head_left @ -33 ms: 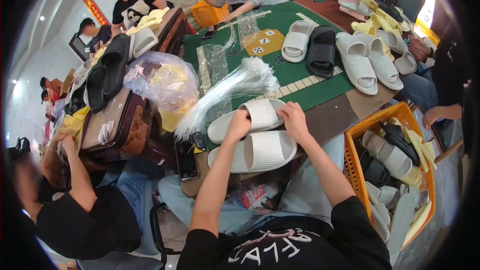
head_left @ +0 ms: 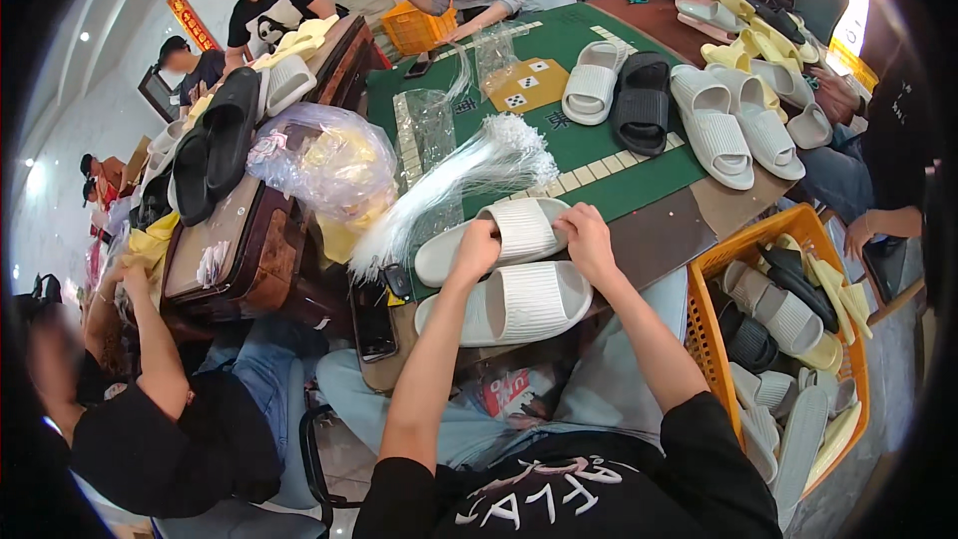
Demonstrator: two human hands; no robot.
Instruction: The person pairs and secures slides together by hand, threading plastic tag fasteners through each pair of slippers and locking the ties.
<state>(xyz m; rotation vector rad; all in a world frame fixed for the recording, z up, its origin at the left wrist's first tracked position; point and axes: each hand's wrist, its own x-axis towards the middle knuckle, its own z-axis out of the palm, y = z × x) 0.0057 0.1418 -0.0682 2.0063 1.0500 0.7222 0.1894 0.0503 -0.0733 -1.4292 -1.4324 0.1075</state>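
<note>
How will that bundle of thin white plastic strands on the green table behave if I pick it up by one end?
The bundle of white strands is probably floppy: its strands look thin and fan out loosely at both ends. It likely weighs little for its size. Loose strands may slip out, since no tie shows around them.

Bare green mat [head_left: 589, 155] ahead; white strings [head_left: 449, 180] block left.
</note>
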